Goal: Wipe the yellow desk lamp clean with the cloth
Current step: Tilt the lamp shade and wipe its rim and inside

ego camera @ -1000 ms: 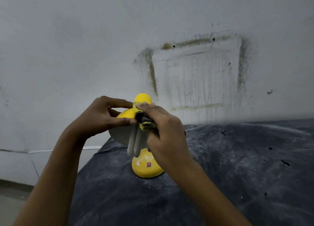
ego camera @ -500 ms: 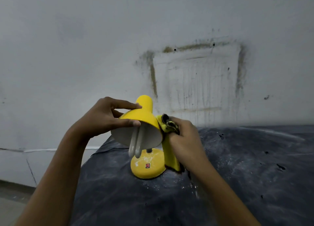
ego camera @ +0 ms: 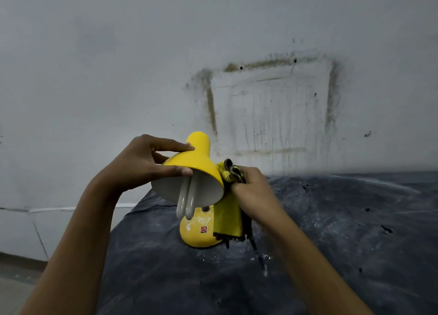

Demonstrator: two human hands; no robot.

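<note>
Forearms [ego camera: 78, 243] reach in from the bottom edge over a dusty dark table cover [ego camera: 343, 243]. On it stands the yellow desk lamp [ego camera: 201, 149], round base [ego camera: 193, 236] near the cover's left edge. The left hand [ego camera: 142, 163] grips the tilted shade [ego camera: 196, 166], thumb on the rim, forefinger on top, above the white bulb [ego camera: 186, 203]. The right hand [ego camera: 253, 191], fingers curled, bunches the yellow cloth [ego camera: 228, 213] against the lamp's right side; the cloth hangs down to the base. Behind rises a grey wall [ego camera: 106, 66] with a brownish rectangular stain [ego camera: 212, 108].

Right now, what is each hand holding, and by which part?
The left hand grips the lamp shade near its rim; the right hand clutches the bunched top of the cloth.
</note>
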